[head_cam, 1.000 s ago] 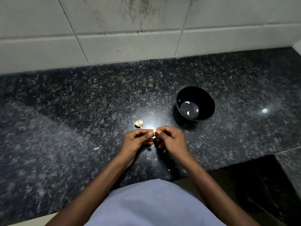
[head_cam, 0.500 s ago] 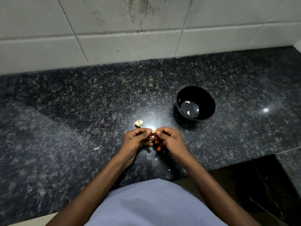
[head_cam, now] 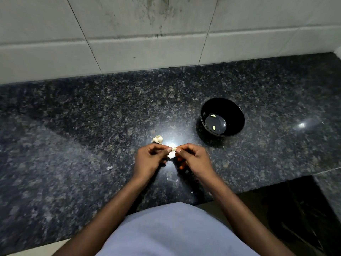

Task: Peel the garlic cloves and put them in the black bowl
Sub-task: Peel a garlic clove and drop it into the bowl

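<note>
Now the garlic clove sat just below the middle of the frame, pinched between the fingertips of both hands, and a pale flap of skin hung loose beneath it where half a second before only a small bit of white had shown between the thumbs. The left hand had its fingers curled with the thumb tip pressed to the clove's left end, and the right hand was curled the same way, its thumb and forefinger nipping the right end; the two hands had barely shifted over the dark speckled surface. That loosened skin suggested the peel was coming away, so this clove was probably close to bare, though how much husk remained on its far side could not be told. Just above and left of the hands lay the remaining garlic cloves, a small unpeeled cluster, untouched. To the upper right, near but apart from the hands, stood the black bowl with two peeled cloves already inside, as before. A scrap of peel lay on the surface to the left, and white tiles backed the scene. By that count the task looked partly done, with more cloves left to strip.
</note>
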